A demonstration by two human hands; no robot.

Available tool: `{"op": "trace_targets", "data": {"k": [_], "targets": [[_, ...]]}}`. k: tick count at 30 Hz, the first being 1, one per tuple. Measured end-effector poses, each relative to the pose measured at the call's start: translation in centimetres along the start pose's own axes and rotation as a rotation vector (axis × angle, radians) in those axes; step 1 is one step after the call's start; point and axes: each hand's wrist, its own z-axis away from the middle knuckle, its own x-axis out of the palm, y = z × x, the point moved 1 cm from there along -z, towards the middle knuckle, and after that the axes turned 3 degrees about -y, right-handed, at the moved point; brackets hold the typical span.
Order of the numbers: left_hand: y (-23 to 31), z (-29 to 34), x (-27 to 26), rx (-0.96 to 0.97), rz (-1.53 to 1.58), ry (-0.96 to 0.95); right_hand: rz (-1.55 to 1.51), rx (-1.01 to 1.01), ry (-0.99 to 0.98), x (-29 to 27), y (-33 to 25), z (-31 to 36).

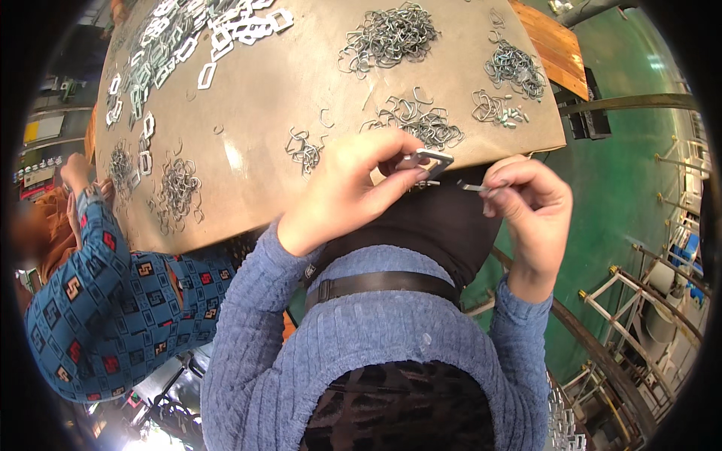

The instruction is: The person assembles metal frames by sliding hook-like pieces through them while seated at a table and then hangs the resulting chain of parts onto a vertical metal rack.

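My left hand (350, 184) pinches a small silvery metal frame (438, 158) between thumb and fingers, just past the table's near edge. Part of the frame is hidden by the fingers. To its right, my right hand (530, 207) is closed on a thin bent metal piece (471, 186), whose tip points toward the left hand. The two metal parts are apart. Beyond my left fingers lies a pile of bent wire hooks (421, 124), and a smaller cluster of hooks (305, 152) is on the table beside my left wrist.
The brown-covered table (248, 105) bears a large heap of flat metal frames (173, 37), a big hook pile (391, 37) and another hook pile (515, 69) at right. At left, a co-worker in a patterned blue sleeve (98, 233) sits close by. A green floor (624, 173) lies right.
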Motion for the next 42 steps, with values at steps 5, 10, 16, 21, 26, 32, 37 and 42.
{"op": "trace_targets", "data": {"k": [5, 10, 16, 21, 26, 32, 37, 42], "targets": [[-1.1, 0.2, 0.8, 0.09, -0.042, -0.013, 0.061, -0.001, 0.002, 2.2, 1.8, -1.1], [-0.9, 0.3, 0.9, 0.023, -0.021, -0.021, 0.123, 0.064, 0.043, 1.5, 3.2, -1.6], [-1.2, 0.2, 0.3, -0.036, 0.012, -0.043, 0.013, 0.143, 0.077, 1.6, 3.5, -2.2], [-1.5, 0.2, -0.2, 0.051, -0.077, 0.019, -0.156, 0.162, 0.158, 2.7, 4.5, -2.7], [-1.8, 0.2, -1.0, 0.096, -0.085, -0.087, 0.543, -0.314, 0.118, 4.7, 5.0, -2.7], [-10.7, -5.8, -10.1, -0.059, -0.268, 0.132, 0.526, -0.449, 0.054, 5.0, 5.0, -1.0], [-20.8, -11.0, -16.9, -0.285, -1.09, 0.508, 0.506, -0.48, -0.006, 4.7, 5.8, -0.4], [-19.2, -11.4, -17.5, -0.251, -0.944, 0.427, 0.485, -0.484, 0.014, 4.1, 6.1, 0.0]]}}
